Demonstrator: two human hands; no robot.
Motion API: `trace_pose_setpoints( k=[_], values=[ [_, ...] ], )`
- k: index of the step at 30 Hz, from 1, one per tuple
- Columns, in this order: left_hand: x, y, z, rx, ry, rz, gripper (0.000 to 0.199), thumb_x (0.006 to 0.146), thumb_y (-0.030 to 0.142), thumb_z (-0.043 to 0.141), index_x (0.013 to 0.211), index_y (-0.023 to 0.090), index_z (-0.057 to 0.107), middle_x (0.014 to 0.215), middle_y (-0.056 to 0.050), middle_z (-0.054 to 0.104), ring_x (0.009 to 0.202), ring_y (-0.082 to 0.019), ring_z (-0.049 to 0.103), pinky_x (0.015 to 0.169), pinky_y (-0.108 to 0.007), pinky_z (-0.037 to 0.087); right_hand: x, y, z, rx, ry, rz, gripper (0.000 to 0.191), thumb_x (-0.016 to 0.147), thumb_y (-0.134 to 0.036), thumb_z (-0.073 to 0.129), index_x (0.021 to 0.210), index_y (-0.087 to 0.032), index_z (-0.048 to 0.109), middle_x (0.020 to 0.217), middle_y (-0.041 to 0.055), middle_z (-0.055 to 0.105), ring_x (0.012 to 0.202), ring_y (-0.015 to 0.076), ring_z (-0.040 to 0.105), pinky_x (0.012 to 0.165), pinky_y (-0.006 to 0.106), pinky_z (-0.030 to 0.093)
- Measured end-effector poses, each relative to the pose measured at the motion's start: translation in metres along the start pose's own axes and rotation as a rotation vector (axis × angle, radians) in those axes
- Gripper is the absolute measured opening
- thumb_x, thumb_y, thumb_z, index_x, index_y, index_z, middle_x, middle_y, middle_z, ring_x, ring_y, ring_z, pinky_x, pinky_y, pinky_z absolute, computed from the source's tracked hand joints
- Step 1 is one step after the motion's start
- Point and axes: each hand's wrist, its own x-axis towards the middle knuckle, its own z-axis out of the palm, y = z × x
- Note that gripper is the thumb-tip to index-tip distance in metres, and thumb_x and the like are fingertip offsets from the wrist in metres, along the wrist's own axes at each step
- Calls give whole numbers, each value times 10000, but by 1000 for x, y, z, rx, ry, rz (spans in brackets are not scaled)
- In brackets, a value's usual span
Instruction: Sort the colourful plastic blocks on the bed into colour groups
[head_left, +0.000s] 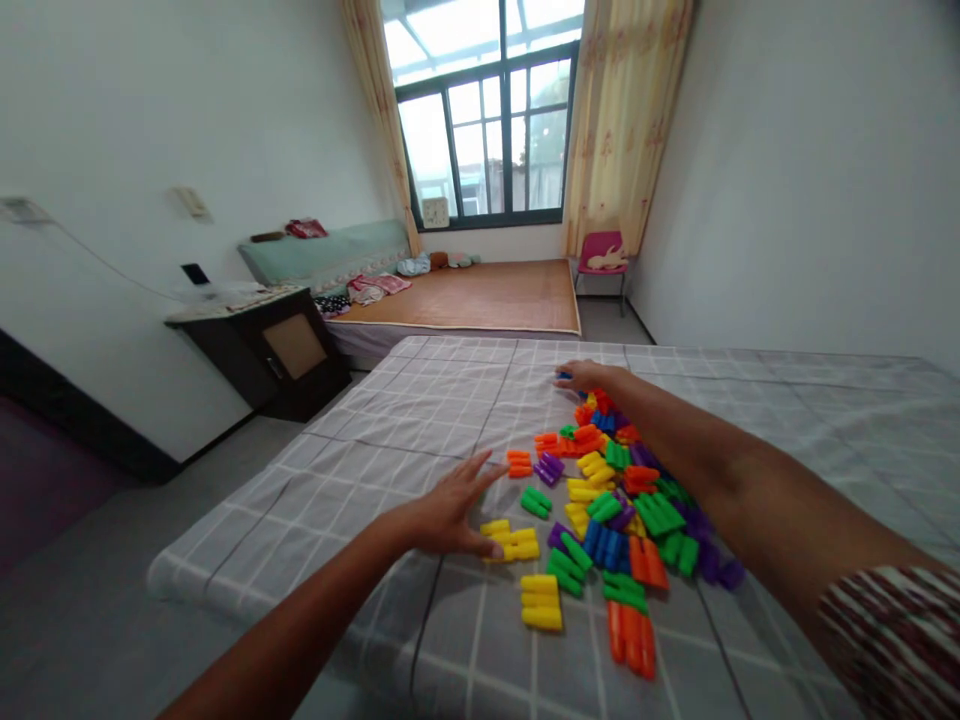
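A spread of colourful plastic building pieces (596, 492), shaped like short joined tubes, lies on the checked bed cover. My left hand (454, 508) is at the left side of them with its fingers apart, its thumb by a group of yellow pieces (517, 543). Just past its fingertips lie an orange piece (518, 463) and a purple piece (549, 468). My right hand (589, 375) reaches across to the far end of the spread, its fingers closed on a small blue piece (563, 375), mostly hidden. Its forearm covers part of the pieces.
The grey checked cover (360, 500) stretches under everything. Beyond it stands another bed with a brown mat (495, 295). A dark cabinet (277, 350) is at the left, and a pink chair (602, 252) stands near the window curtain (622, 120).
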Motion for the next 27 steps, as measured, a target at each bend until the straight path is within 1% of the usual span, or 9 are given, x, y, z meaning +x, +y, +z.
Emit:
trace_pose_setpoints(
  k=[2,5,10,15,18,20,22,25,27],
  values=[
    [-14,8,13,27,-20,-11,1159,603,678,727,1525,322,121,1610,-121,-13,1457,-391,72,1142,-566,221,-4,6,9,-1,-34,-8,458,768,-467,649,1160,-231,679,1174,107,676,1003,256,647,866,331,479],
    [-9,24,37,61,-2,53,1155,610,659,735,1526,329,113,1611,-110,-13,1457,-396,52,1147,-570,208,-24,18,6,-46,-65,-60,427,743,-379,671,1138,-218,683,1157,107,676,997,257,644,842,320,486],
    [48,46,68,106,150,179,916,787,553,638,1524,272,173,1604,-124,57,1463,-353,90,1164,-541,196,-81,39,-19,55,-12,-137,422,789,-303,615,1197,-199,646,1194,80,668,1025,225,631,867,286,472],
    [101,66,64,122,253,151,742,870,447,553,1511,270,224,1588,-107,166,1457,-309,148,1167,-539,200,-162,43,-29,123,56,-205,361,871,-361,531,1175,-224,669,1235,69,651,1111,232,595,975,349,424],
    [95,92,53,136,260,173,722,877,460,527,1510,268,239,1593,-99,156,1457,-320,142,1170,-535,179,-220,27,-15,168,187,-277,388,903,-422,502,1230,-267,642,1336,67,585,1236,250,513,1058,413,349],
    [78,115,50,152,195,254,642,904,485,470,1494,313,285,1597,-55,163,1458,-307,150,1180,-505,158,-258,11,2,193,233,-378,455,888,-469,530,1308,-302,582,1404,60,525,1302,257,450,1091,430,306],
    [59,138,53,190,75,334,661,849,566,529,1458,378,349,1591,-12,198,1449,-325,174,1182,-511,131,-288,-2,22,203,237,-478,597,844,-525,581,1399,-328,481,1454,59,470,1336,268,408,1104,446,281],
    [47,157,62,287,-63,386,679,787,632,576,1412,421,414,1568,1,268,1435,-345,207,1179,-538,64,-305,-12,46,175,271,-537,740,817,-565,597,1473,-319,360,1489,73,421,1372,289,349,1119,491,220],
    [54,156,64,354,-54,361,631,815,626,542,1400,415,435,1563,-5,283,1434,-336,213,1177,-534,46,-298,-12,53,148,318,-541,714,846,-552,564,1478,-299,349,1498,82,407,1381,289,330,1123,509,180]
  ],
)
